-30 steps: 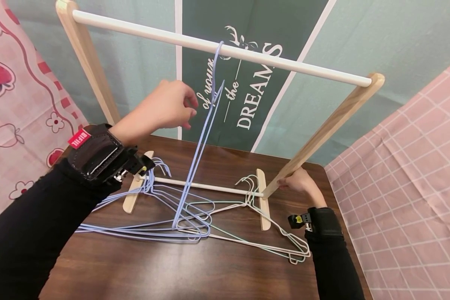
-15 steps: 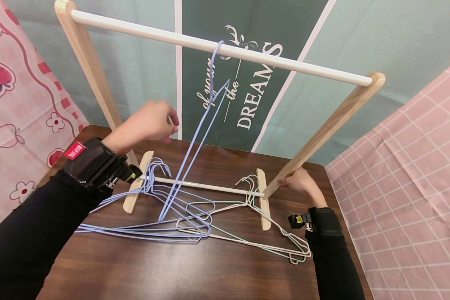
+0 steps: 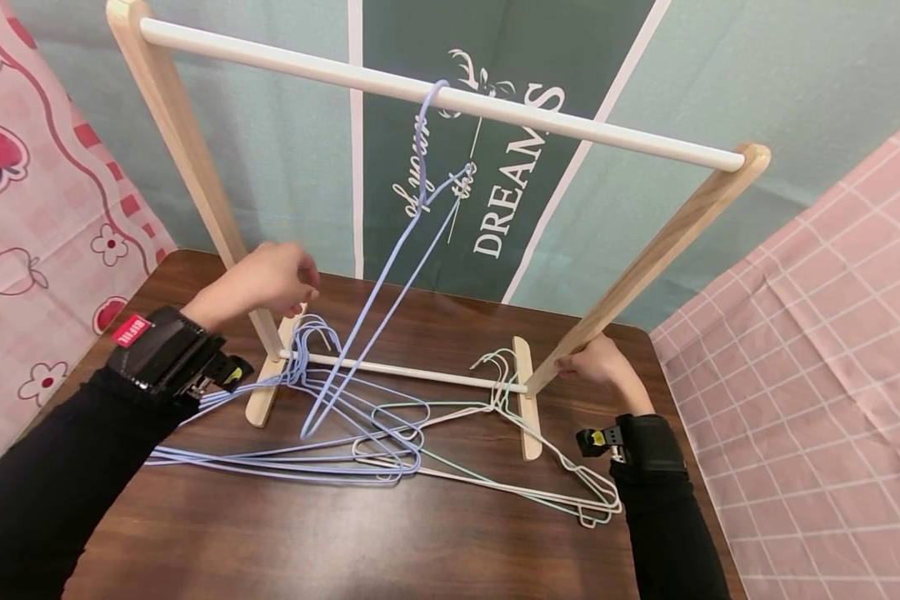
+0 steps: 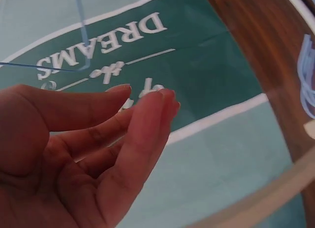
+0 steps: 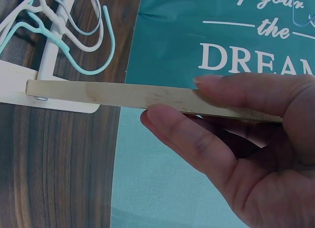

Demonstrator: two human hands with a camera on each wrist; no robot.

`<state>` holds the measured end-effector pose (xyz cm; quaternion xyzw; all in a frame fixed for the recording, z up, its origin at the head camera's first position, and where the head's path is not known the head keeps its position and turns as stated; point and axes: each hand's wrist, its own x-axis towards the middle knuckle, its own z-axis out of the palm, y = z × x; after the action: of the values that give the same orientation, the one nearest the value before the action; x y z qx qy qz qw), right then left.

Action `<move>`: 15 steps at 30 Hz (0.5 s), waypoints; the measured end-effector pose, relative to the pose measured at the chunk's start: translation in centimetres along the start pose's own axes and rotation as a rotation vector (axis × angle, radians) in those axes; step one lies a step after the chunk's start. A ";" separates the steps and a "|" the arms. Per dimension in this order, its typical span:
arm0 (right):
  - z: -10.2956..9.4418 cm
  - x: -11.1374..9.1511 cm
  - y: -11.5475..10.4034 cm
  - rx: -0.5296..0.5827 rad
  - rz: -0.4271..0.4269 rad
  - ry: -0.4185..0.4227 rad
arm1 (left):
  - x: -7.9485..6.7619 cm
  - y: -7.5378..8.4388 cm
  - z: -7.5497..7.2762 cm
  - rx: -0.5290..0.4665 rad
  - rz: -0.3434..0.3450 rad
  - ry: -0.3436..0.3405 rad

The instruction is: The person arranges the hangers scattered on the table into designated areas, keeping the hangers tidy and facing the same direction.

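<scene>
One blue hanger (image 3: 390, 275) hangs by its hook from the white top rail (image 3: 330, 73) of a wooden-sided garment rack, tilted toward the left. My left hand (image 3: 270, 275) is in the air beside the rack's left post, above a bunch of blue hangers (image 3: 300, 367). Its fingers bend loosely, and the left wrist view shows nothing between thumb and fingers. My right hand (image 3: 598, 362) grips the rack's right wooden post (image 3: 645, 258) low down. In the right wrist view, thumb and fingers (image 5: 189, 134) pinch that post from both sides.
White and mint-green hangers (image 3: 495, 408) lean at the right end of the lower bar (image 3: 397, 371), their bodies overlapping the blue ones on the brown table (image 3: 307, 542). A printed curtain stands behind; pink cloth (image 3: 817, 350) borders the right side.
My left hand has moved down and left, away from the hanging blue hanger. That hanger has turned on its hook, its lower end swinging left. My right hand stays on the post.
</scene>
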<state>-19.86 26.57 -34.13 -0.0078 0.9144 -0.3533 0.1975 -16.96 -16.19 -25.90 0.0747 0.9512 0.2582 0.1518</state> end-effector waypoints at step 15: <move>0.1 0.0 -0.3 -0.026 -0.012 -0.001 | -0.4 -7.0 3.7 0.007 -0.037 -0.022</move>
<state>-19.91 26.26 -34.01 -0.0163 0.9187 -0.3427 0.1959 -15.78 -20.54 -32.49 0.0603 0.9515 0.2512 0.1668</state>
